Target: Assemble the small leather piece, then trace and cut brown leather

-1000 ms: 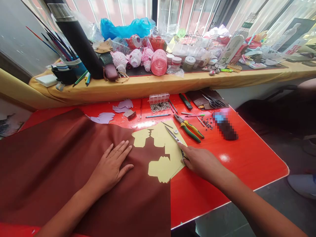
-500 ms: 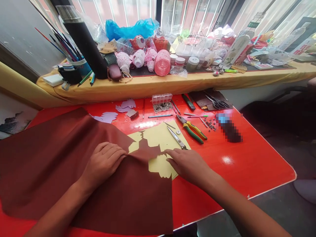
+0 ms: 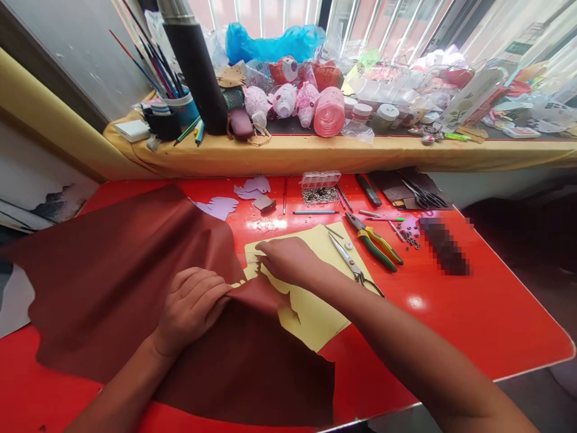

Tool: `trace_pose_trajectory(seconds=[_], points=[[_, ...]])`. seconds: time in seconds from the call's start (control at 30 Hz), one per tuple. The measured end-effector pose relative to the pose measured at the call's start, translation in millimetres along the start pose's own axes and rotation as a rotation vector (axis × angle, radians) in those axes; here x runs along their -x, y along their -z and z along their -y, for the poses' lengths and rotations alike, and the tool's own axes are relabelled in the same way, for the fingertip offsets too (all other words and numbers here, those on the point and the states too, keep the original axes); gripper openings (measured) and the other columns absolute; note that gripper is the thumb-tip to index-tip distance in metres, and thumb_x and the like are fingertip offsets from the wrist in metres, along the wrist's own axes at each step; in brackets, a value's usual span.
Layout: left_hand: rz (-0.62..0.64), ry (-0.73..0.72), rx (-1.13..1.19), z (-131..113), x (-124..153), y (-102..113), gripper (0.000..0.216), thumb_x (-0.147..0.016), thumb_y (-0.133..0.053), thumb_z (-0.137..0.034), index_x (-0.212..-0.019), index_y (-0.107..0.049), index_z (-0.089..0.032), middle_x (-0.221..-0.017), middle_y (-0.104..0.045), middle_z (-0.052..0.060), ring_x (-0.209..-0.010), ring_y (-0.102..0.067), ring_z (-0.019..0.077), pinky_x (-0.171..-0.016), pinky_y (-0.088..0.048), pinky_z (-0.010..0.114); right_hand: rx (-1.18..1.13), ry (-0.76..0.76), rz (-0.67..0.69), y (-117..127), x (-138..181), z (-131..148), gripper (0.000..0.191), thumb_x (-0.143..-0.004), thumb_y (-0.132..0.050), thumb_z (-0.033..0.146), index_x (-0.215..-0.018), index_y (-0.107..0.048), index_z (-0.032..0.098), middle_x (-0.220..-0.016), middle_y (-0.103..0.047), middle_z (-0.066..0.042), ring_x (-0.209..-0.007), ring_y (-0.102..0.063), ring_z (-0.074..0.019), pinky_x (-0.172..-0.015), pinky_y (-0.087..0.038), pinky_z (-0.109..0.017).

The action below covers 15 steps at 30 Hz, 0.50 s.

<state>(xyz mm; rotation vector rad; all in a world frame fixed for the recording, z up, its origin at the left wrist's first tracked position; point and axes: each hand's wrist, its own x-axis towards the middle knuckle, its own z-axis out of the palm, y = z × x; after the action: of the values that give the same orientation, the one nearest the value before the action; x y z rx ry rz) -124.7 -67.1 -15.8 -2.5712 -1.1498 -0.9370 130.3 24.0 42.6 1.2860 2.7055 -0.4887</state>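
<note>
A large dark red-brown leather sheet (image 3: 112, 282) lies over the left half of a glossy red table (image 3: 451, 313). My left hand (image 3: 193, 304) is closed, bunching the sheet's cut edge. My right hand (image 3: 288, 260) reaches across with fingers curled, pinching the jagged edge of a yellow paper sheet (image 3: 311, 313) where it meets the leather. Small silver scissors (image 3: 354, 264) lie on the yellow paper just right of my right wrist.
Green-and-yellow pliers (image 3: 376, 243), a clear parts box (image 3: 321, 179), loose metal rings (image 3: 408, 236), purple paper cut-outs (image 3: 219, 207) and black scissors (image 3: 424, 193) lie at the back of the table. A cluttered yellow-covered shelf (image 3: 315, 159) stands behind, bearing a black tube (image 3: 198, 72).
My left hand went from flat to gripping the leather edge. My right hand left the scissors, which now lie on the paper, and moved left to the yellow sheet's edge. The leather shifted left.
</note>
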Motion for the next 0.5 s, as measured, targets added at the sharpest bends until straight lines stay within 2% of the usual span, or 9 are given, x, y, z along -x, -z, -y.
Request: trace_pose_trajectory(seconds=[0.2, 0.5], points=[[-0.026, 0.001, 0.068, -1, -2, -2, 0.015, -0.097, -0.067, -0.013, -0.109, -0.065, -0.021, -0.092, -0.078, 0.006, -0.089, -0.072, 0.0238, -0.094, -0.051, 0.044, 0.006, -0.002, 0.019, -9, -38, 16, 0.012, -0.1, -0.061, 0.031, -0.106, -0.064, 0.022, -0.092, -0.08, -0.006, -0.077, -0.069, -0.0235, -0.057, -0.029, -0.033], [-0.012, 0.045, 0.134, -1, -4, -1, 0.016, -0.096, -0.068, -0.012, -0.11, -0.065, -0.02, -0.092, -0.077, 0.007, -0.088, -0.07, 0.0245, -0.094, -0.05, 0.045, 0.061, -0.031, 0.076, -4, -39, 11, 0.02, -0.093, -0.061, 0.017, -0.113, -0.062, 0.019, -0.093, -0.08, -0.009, -0.08, -0.071, -0.0267, -0.058, -0.029, -0.033]])
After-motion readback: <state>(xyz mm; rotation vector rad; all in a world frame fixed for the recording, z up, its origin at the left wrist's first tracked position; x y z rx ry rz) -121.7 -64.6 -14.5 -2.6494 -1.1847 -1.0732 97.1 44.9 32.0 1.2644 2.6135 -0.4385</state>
